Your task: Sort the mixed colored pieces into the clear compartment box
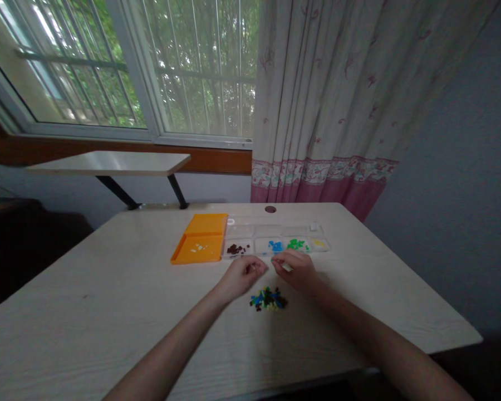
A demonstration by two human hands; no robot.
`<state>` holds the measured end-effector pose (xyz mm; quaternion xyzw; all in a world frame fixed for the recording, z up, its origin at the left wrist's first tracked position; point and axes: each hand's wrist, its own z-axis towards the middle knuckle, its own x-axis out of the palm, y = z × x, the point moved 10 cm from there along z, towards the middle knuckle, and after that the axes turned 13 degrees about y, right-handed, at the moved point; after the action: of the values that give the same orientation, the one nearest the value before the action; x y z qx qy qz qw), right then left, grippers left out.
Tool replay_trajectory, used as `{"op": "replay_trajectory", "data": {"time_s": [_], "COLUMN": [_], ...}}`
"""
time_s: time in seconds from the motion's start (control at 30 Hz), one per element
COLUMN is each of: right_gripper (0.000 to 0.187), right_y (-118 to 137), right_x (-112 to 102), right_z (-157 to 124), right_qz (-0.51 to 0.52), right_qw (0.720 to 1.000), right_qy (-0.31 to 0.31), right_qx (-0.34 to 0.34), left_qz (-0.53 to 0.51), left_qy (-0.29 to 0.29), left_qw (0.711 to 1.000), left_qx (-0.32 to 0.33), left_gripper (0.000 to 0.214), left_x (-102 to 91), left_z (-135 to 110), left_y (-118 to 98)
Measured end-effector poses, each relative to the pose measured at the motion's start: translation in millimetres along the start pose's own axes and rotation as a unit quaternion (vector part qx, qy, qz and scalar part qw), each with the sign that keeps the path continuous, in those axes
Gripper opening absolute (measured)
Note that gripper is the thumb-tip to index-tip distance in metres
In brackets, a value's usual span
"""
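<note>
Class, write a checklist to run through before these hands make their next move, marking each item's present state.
1. Orange case open: ok.
2. Tray beyond the hands, on the table: ok.
3. Brown, blue and green pieces in separate compartments: ok.
4. Pile sorted by colour: not ok, mixed.
5. Left hand free of pieces: cannot tell.
6. Right hand free of pieces: cannot tell.

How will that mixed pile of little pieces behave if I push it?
The mixed pile will probably spread rather than slide as one: its pieces look loose, some straying at the edge. Each is likely light, being tiny next to the left hand. It lies directly on the flat table, so bits might scatter.
</note>
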<state>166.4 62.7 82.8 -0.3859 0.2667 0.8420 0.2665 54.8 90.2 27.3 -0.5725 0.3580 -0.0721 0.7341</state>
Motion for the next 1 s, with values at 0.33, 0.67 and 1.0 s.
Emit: {"op": "replay_trajectory", "data": {"time_s": [0.33, 0.67, 1.0], "right_gripper": [0.012, 0.013, 0.015], "right_y": [-19.7, -22.1, -26.1], "right_x": [-19.5, -29.6, -35.8], "right_z": [-2.9, -2.7, -3.6], "right_qz": [0.032, 0.091, 0.098], "right_qw": [0.998, 0.992, 0.989], "right_qy": [-0.062, -0.086, -0.104], "right_qx": [0.004, 0.022, 0.049], "left_qz": [0.292, 0.334, 0.344], "left_qy": [0.132, 0.085, 0.076], "left_qw": [0.947, 0.939, 0.936], "left_qx": [0.032, -0.006, -0.02], "left_gripper": [0.032, 0.017, 0.016], "left_x": [25.8, 4.4, 0.9], "left_z": [-13.2, -12.2, -11.8], "left_y": [-20.1, -9.8, -2.9]}}
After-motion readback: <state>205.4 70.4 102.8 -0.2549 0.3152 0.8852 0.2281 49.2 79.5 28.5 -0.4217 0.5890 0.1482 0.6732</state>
